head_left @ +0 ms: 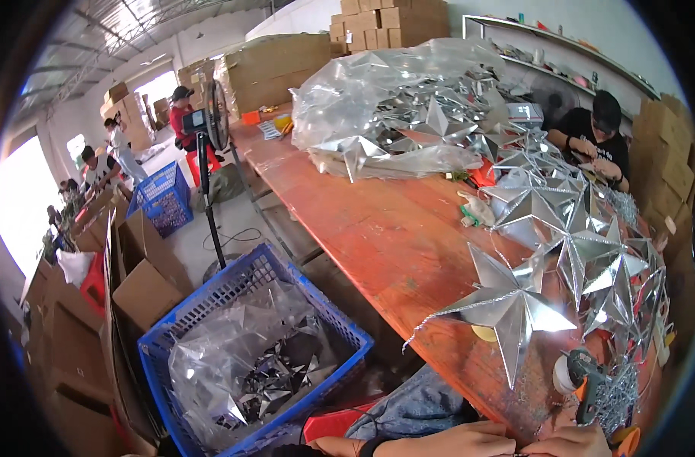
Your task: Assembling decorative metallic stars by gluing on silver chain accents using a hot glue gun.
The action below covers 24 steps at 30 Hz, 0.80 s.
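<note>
At the bottom edge, my left hand (469, 440) and my right hand (572, 442) are close together by the table's near edge. Both have bent, closed fingers; a thin dark sliver shows between them, mostly cut off by the frame, so I cannot make out what it is. Beyond my right hand lies a black and orange glue gun (589, 385), beside a white roll (565, 375) and a tangle of silver tinsel (618, 397). A large silver star (509, 301), edged with tinsel cord, rests farther up. Orange scissor-like handles (629, 440) stick out right of my right hand.
More silver stars (583, 236) pile along the table's right side. A clear plastic bag (332, 99) of stars covers the far end of the orange table (362, 228). A blue crate (347, 358) stands at left. A co-worker (595, 141) sits across, handling something small.
</note>
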Each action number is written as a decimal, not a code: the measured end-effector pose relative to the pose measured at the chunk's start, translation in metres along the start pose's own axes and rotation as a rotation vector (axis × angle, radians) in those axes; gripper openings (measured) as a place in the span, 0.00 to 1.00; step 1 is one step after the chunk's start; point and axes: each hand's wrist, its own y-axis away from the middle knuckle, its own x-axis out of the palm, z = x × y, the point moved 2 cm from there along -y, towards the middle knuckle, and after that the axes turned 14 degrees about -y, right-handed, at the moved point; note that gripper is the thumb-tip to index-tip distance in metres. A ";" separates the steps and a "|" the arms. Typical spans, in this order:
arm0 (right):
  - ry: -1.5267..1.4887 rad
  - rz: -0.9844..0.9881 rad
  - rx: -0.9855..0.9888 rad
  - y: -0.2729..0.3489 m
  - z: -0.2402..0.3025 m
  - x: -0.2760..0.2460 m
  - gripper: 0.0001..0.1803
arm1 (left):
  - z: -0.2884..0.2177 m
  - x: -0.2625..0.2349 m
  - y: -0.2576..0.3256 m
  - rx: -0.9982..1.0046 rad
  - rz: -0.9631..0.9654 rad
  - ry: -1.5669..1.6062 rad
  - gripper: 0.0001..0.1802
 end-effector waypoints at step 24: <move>0.294 -0.107 -0.113 -0.006 0.139 0.026 0.12 | -0.062 -0.056 0.118 -0.133 -0.396 -0.388 0.10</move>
